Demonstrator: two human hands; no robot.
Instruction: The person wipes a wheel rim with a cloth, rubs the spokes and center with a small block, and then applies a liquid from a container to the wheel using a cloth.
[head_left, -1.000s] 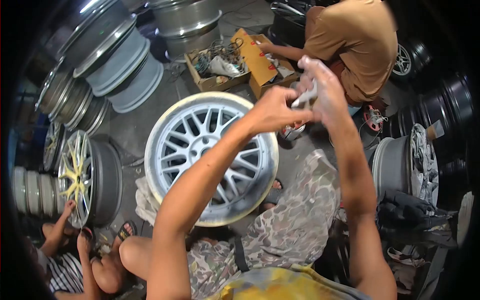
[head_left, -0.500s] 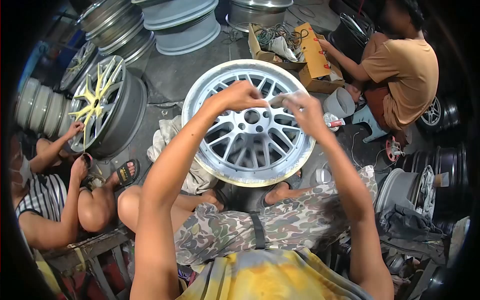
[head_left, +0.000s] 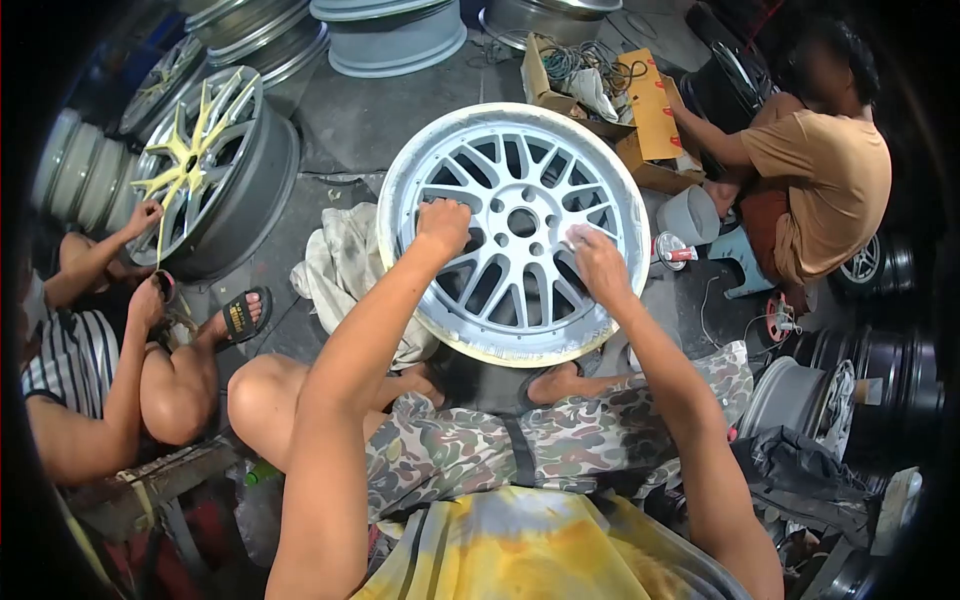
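Observation:
A light grey multi-spoke wheel (head_left: 512, 345) with a yellowish-white outer edge lies face up in front of me. My left hand (head_left: 443, 226) is closed, its fingers curled at the spokes on the wheel's left side. At the right spokes is my right hand (head_left: 600, 262), its fingers bent together and whitish at the tips; whatever it may hold is hidden under them. The centre hole and bolt holes show between my hands.
Pale cloth (head_left: 345, 270) lies left of the wheel. At left, a person's hand (head_left: 146, 216) is near a yellow-taped wheel (head_left: 265, 190). Another person (head_left: 835, 180) sits at right by a cardboard box (head_left: 655, 115) and a grey bucket (head_left: 684, 215). More wheels (head_left: 395, 40) stand behind.
My hands have come down and apart, from above the wheel's centre to its left and right spokes. The grey item between my fingers before is now out of sight. The view has shifted slightly.

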